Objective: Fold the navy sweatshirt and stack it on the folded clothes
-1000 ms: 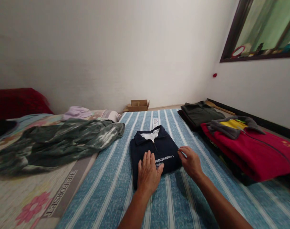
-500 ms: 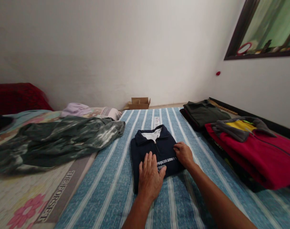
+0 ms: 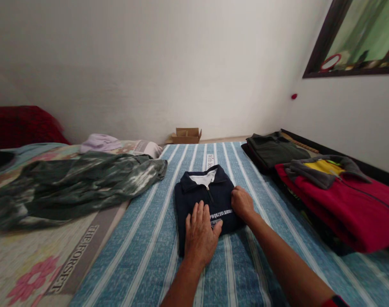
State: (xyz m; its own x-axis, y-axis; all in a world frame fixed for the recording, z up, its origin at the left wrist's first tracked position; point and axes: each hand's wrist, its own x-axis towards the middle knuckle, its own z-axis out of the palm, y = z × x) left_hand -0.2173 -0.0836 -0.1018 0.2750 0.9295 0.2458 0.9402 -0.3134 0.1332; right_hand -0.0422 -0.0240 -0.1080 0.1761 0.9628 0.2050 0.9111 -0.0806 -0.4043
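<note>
A navy collared shirt (image 3: 194, 194) with a short zip, white lining and white lettering lies folded on the blue striped bed sheet (image 3: 143, 247). My left hand (image 3: 201, 232) rests flat on its lower front, fingers stretched out, partly covering the print. At the shirt's right side, my right hand (image 3: 242, 204) has its fingers curled closed on the fabric edge. The fingertips of that hand are partly hidden.
Right of the shirt lie a folded red jacket (image 3: 348, 200) with a grey collar and a dark folded garment pile (image 3: 274, 149). Crumpled grey-green clothing (image 3: 85, 183) spreads across the left. A cardboard box (image 3: 186, 135) stands beyond the bed by the wall.
My right hand has shifted slightly left along the shirt's edge, its fingers curling in more, covering the end of the lettering. The left hand stays flat on the shirt.
</note>
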